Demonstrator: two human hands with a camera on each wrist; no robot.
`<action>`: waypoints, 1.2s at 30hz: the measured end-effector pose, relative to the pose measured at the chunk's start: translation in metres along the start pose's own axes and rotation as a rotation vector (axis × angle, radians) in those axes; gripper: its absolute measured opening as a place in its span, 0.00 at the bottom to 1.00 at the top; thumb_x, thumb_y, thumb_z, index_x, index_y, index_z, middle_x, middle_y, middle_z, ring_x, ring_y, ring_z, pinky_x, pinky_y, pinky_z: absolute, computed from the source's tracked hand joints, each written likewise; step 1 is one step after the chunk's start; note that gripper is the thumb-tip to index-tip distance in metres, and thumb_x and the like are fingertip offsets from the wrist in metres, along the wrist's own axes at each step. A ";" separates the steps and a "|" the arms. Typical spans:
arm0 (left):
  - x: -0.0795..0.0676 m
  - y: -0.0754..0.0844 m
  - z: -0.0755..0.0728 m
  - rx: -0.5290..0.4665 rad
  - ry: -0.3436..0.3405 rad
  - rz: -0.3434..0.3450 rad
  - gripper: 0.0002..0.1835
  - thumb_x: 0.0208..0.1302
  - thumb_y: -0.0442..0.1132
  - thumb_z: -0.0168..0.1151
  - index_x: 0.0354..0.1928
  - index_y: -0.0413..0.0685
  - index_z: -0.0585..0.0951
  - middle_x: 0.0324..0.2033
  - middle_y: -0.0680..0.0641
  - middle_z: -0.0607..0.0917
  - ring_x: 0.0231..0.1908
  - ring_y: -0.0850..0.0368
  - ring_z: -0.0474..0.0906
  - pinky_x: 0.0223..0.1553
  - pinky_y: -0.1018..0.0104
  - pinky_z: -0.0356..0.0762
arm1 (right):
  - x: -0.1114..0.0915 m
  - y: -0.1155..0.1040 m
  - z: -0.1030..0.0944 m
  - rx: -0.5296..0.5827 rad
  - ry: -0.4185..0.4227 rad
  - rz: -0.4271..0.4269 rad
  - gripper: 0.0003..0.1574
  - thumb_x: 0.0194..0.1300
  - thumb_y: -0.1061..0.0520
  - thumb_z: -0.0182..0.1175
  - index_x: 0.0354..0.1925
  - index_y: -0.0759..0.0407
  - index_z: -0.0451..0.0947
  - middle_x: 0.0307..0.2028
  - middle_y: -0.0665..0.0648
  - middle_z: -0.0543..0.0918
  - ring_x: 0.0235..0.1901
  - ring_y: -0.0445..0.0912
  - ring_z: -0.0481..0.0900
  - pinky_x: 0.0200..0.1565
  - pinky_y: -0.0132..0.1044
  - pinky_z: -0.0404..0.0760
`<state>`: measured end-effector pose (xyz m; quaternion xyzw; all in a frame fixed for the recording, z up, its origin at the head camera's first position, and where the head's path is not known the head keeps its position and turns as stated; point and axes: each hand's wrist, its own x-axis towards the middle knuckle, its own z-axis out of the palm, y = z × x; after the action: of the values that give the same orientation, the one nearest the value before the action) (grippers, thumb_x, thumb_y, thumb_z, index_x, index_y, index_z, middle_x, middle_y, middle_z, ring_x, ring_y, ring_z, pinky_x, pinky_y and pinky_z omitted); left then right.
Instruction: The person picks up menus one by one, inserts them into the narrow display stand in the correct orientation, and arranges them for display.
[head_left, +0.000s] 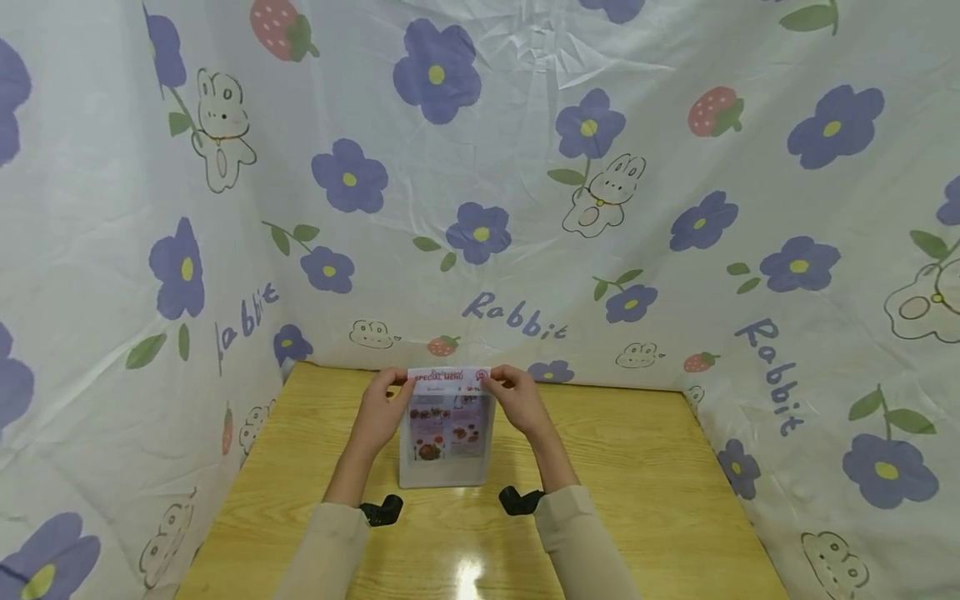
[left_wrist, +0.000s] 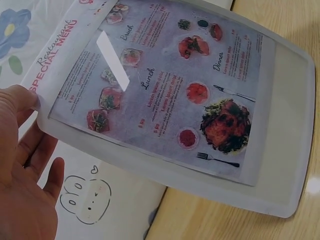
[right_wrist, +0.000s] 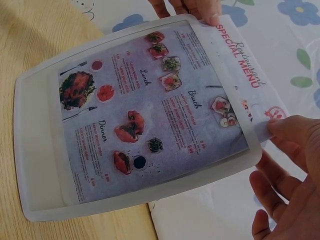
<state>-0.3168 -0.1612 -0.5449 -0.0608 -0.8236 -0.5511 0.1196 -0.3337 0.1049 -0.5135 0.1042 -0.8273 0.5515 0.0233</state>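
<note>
A printed restaurant menu sheet sits partly inside a white-rimmed clear display frame, its "Special Menu" heading sticking out past the top edge. My left hand pinches the sheet's upper left corner between thumb and fingers. At the upper right corner my right hand pinches the same sheet, thumb in front and fingers behind. The frame stands upright on the table, leaning slightly. Through the clear front, food pictures and text show in the left wrist view, with a pale bare strip between the sheet's lower edge and the frame's bottom.
The wooden table reaches back to a hanging white cloth printed with purple flowers, strawberries and rabbits. This cloth also closes off both sides. Black wrist cameras sit at the cuffs of the beige sleeves.
</note>
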 end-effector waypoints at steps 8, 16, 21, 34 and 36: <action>0.000 0.000 -0.001 0.014 -0.013 0.002 0.14 0.84 0.47 0.58 0.55 0.44 0.83 0.58 0.42 0.82 0.64 0.44 0.75 0.66 0.42 0.72 | -0.003 -0.002 -0.002 -0.001 -0.018 -0.007 0.10 0.79 0.56 0.63 0.44 0.62 0.86 0.45 0.62 0.86 0.40 0.47 0.77 0.45 0.41 0.75; 0.001 0.001 -0.001 0.011 -0.038 -0.002 0.16 0.84 0.48 0.58 0.59 0.44 0.82 0.61 0.41 0.81 0.65 0.43 0.74 0.67 0.42 0.71 | -0.004 0.002 -0.001 -0.013 -0.035 0.009 0.11 0.79 0.55 0.64 0.44 0.62 0.86 0.46 0.61 0.86 0.39 0.46 0.75 0.43 0.40 0.74; 0.000 0.000 -0.001 0.023 -0.045 0.005 0.15 0.84 0.47 0.57 0.58 0.45 0.83 0.60 0.42 0.82 0.65 0.44 0.74 0.66 0.41 0.71 | -0.003 0.003 -0.002 -0.035 -0.032 -0.006 0.12 0.79 0.53 0.64 0.49 0.60 0.88 0.49 0.61 0.88 0.42 0.47 0.79 0.46 0.42 0.78; -0.003 -0.005 -0.002 0.003 -0.081 0.034 0.11 0.83 0.47 0.60 0.53 0.47 0.84 0.59 0.42 0.81 0.64 0.44 0.73 0.65 0.41 0.71 | -0.005 0.003 -0.005 -0.022 -0.031 -0.047 0.11 0.80 0.53 0.63 0.50 0.58 0.87 0.50 0.61 0.88 0.45 0.53 0.82 0.47 0.42 0.78; -0.003 -0.005 -0.002 -0.004 -0.083 0.030 0.12 0.82 0.47 0.61 0.54 0.47 0.84 0.60 0.42 0.81 0.65 0.44 0.73 0.65 0.41 0.71 | -0.005 0.002 -0.004 -0.006 -0.036 -0.052 0.11 0.80 0.54 0.63 0.49 0.59 0.87 0.50 0.62 0.88 0.45 0.57 0.82 0.46 0.42 0.77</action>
<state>-0.3145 -0.1654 -0.5496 -0.0960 -0.8258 -0.5479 0.0936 -0.3301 0.1106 -0.5147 0.1356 -0.8262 0.5463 0.0232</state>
